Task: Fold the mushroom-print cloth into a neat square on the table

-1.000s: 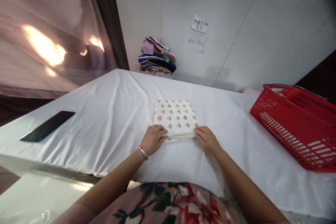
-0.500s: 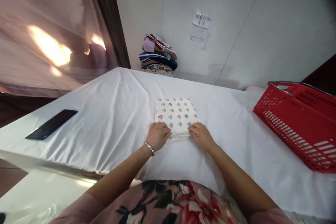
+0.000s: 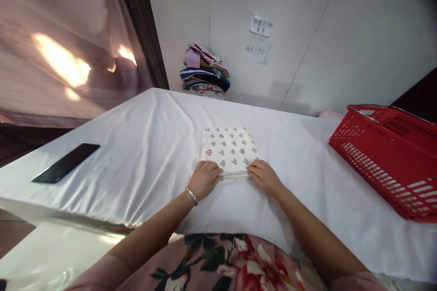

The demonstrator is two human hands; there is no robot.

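A white cloth [image 3: 230,148] printed with small grey, green and red mushrooms lies folded into a layered rectangle in the middle of the table. My left hand [image 3: 205,178], with a bracelet at the wrist, grips its near left corner between thumb and fingers. At the near right corner my right hand [image 3: 264,175] pinches the edge in the same way. Between the two hands the stacked layers of the near edge show. The fingertips under the fold are hidden.
A white sheet [image 3: 153,145] with creases covers the table. On the left lies a black flat device [image 3: 66,163]; at the right stands a red plastic basket [image 3: 385,159]. Folded clothes [image 3: 205,72] are piled by the wall at the back, left of two paper notes [image 3: 260,36].
Both hands stay on the near corners of the cloth with almost no movement. The whole view has shifted very slightly.
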